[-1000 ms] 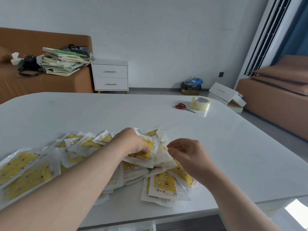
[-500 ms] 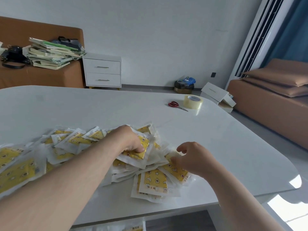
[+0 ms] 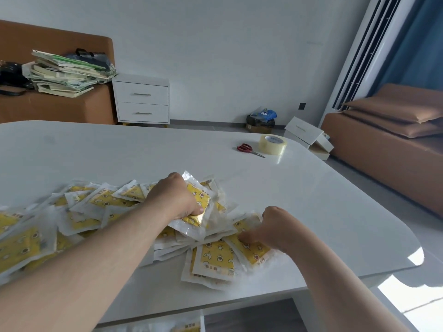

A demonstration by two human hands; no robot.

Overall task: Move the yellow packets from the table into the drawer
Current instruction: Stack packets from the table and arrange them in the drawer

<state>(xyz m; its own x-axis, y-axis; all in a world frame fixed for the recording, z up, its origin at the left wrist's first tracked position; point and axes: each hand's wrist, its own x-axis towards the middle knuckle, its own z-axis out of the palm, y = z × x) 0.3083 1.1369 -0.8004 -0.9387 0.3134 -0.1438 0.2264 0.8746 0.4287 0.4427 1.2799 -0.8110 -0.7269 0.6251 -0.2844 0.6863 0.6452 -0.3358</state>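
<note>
The left hand (image 3: 177, 200) grips one yellow packet (image 3: 201, 199), raised to gather; the right hand (image 3: 275, 226) bears on the pile (image 3: 215, 257), grip unclear.

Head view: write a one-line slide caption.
Left hand grips a yellow packet over the pile; right hand rests on a second packet on the white table.

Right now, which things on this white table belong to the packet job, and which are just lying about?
Job: yellow star-printed plastic packets, some gripped by the left hand; right hand touching one.
Lying about: red-handled scissors, clear tape roll.
</note>
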